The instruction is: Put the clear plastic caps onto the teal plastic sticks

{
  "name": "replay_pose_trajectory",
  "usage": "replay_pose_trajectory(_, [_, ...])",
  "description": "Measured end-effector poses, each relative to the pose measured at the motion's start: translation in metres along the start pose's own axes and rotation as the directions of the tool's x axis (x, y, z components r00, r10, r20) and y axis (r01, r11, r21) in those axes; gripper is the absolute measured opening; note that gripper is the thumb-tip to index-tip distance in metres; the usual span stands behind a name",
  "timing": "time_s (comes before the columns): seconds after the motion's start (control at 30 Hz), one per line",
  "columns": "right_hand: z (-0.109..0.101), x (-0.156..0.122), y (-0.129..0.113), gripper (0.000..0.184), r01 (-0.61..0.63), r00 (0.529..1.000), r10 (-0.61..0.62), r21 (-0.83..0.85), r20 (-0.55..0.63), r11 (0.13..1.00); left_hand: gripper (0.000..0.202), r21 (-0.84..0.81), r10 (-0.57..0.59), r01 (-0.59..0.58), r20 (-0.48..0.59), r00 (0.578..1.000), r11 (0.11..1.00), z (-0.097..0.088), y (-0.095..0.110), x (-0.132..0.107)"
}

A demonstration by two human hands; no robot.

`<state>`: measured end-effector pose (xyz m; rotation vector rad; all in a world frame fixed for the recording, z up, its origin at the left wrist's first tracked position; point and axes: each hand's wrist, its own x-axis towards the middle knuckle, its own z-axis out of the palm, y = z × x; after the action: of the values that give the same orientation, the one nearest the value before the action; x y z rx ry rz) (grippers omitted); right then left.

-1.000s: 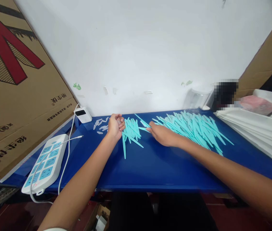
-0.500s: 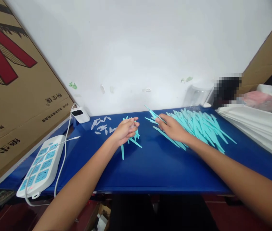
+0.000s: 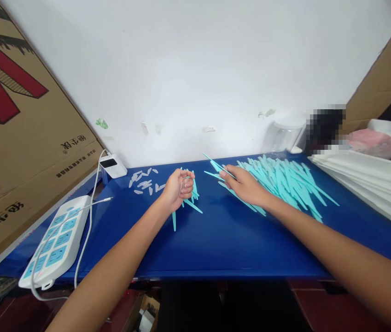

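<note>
My left hand (image 3: 178,190) is curled closed above a small heap of slim turquoise plastic sticks (image 3: 193,205). Whatever its fingers hold, if anything, is hidden. Pinched in my right hand (image 3: 245,185) are thin, tapered turquoise sticks (image 3: 215,163), pointing up and left toward the wall. Other such sticks lie under and beside that hand, and a large pile of them (image 3: 285,180) spreads to its right. Left of my left hand, small whitish translucent pieces (image 3: 144,184) lie scattered on the blue tabletop (image 3: 223,244).
A white power strip (image 3: 55,242) with cables lies at the left, near a small white device with a dark screen (image 3: 113,166). A large cardboard box (image 3: 26,152) stands at the left edge. White stacked material (image 3: 364,189) and a clear container (image 3: 285,133) are at the right.
The fingers of my left hand have curled in more. My right hand stays almost in place with the sticks, and the whole view has shifted slightly.
</note>
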<state>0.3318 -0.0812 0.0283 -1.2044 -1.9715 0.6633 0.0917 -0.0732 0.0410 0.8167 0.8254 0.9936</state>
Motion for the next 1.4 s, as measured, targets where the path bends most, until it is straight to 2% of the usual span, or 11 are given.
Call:
replay_pose_trajectory(0.07, [0.000, 0.000, 0.000, 0.036, -0.004, 1.000, 0.004, 0.000, 0.000, 1.000, 0.008, -0.057, -0.012, 0.011, -0.018, 1.000, 0.998, 0.000, 0.000, 0.000])
replay_pose_trajectory(0.2, [-0.002, 0.000, -0.002, 0.036, -0.015, 1.000, 0.016, 0.010, -0.004, 1.000, 0.032, -0.103, 0.004, -0.014, -0.097, 0.995, 0.995, 0.001, -0.004, 0.001])
replay_pose_trajectory(0.3, [-0.003, 0.000, -0.003, 0.035, -0.017, 1.000, 0.017, 0.022, -0.007, 1.000, 0.036, -0.053, 0.047, -0.055, -0.143, 0.989, 0.997, 0.004, -0.008, 0.003])
replay_pose_trajectory(0.6, [-0.003, -0.001, -0.004, 0.037, 0.012, 1.000, -0.012, -0.007, 0.012, 1.000, 0.008, 0.168, 0.134, -0.112, -0.126, 0.983, 0.979, 0.006, -0.012, 0.000])
replay_pose_trajectory(0.73, [-0.003, -0.001, -0.006, 0.037, 0.014, 1.000, -0.013, -0.005, 0.019, 1.000, 0.023, 0.211, 0.123, -0.111, -0.047, 0.991, 0.971, 0.005, -0.017, 0.000])
replay_pose_trajectory(0.87, [-0.002, 0.000, -0.005, 0.037, 0.021, 0.999, -0.021, -0.001, 0.028, 1.000, 0.038, 0.195, 0.092, -0.088, -0.015, 0.996, 0.977, 0.004, -0.021, 0.003])
replay_pose_trajectory(1.2, [-0.005, 0.000, -0.008, 0.037, 0.000, 1.000, 0.000, -0.069, 0.000, 0.998, 0.022, 0.173, 0.165, -0.160, -0.015, 0.986, 0.972, 0.003, -0.018, 0.006])
replay_pose_trajectory(1.4, [-0.008, 0.001, -0.004, 0.039, -0.003, 1.000, 0.002, -0.052, -0.010, 0.999, 0.026, 0.357, 0.254, -0.233, -0.013, 0.967, 0.905, 0.002, -0.020, 0.006])
